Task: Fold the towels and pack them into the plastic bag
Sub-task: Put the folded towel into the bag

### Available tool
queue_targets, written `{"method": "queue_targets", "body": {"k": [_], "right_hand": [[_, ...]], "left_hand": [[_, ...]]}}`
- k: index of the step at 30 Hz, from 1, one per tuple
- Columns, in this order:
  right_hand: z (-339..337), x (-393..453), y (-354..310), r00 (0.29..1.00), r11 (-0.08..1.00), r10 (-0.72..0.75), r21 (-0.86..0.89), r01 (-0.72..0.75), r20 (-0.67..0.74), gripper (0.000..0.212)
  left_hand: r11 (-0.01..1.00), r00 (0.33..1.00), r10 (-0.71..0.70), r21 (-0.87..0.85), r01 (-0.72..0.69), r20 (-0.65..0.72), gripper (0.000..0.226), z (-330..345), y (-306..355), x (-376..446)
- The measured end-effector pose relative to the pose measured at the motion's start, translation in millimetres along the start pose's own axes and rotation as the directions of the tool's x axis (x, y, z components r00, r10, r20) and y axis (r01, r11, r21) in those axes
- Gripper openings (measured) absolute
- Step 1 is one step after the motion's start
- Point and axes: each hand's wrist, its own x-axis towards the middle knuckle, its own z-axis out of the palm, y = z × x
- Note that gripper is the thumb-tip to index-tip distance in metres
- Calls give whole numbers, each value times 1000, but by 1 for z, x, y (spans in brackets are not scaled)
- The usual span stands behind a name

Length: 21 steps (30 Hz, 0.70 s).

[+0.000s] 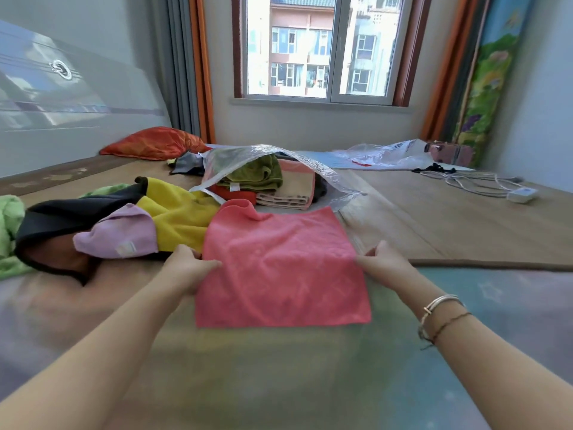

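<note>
Head view: a pink towel (280, 268) lay spread flat on the bed (279, 383), its far left corner rumpled. The left hand (189, 268) pinched the towel's left edge; its fingers (206, 265) curled over the cloth, thumb hidden beneath. The right hand (383, 263) gripped the right edge, its fingertips concealed under the fabric. Just beyond the towel, the clear plastic bag (269, 156) stood open, holding folded green, red and beige towels (273, 184), partly obscured by its glare. To the left lay an unfolded pile (124, 221) of yellow, lilac, black and green towels, cut off at the frame edge.
</note>
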Motion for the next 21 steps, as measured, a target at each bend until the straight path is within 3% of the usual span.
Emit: {"method": "queue_targets", "body": {"k": [3,5,6,8,12,16,21], "right_hand": [[4,-17,1,983,998,64,14,-67,169,16],[7,-20,3,966,981,82,153,-123,246,8],[9,-21,4,959,962,90,226,-153,267,16],[9,-23,5,960,933,99,311,-181,261,23],[4,-28,1,980,864,84,476,-162,182,6],[0,-33,4,957,858,108,461,-226,267,7],[-3,-27,9,984,833,28,540,-121,177,13]], "left_hand": [[992,994,-84,-91,90,73,34,5,-9,-12],[989,988,-86,-108,100,129,31,5,-14,-18],[986,985,-89,-128,108,150,27,4,-16,-20],[979,984,-75,-176,104,163,20,0,-15,-22],[960,991,-37,-270,71,127,1,-5,-11,-26],[947,988,-79,-298,117,135,2,-1,-16,-28],[939,996,-58,-334,79,72,16,4,-15,-19]]}}
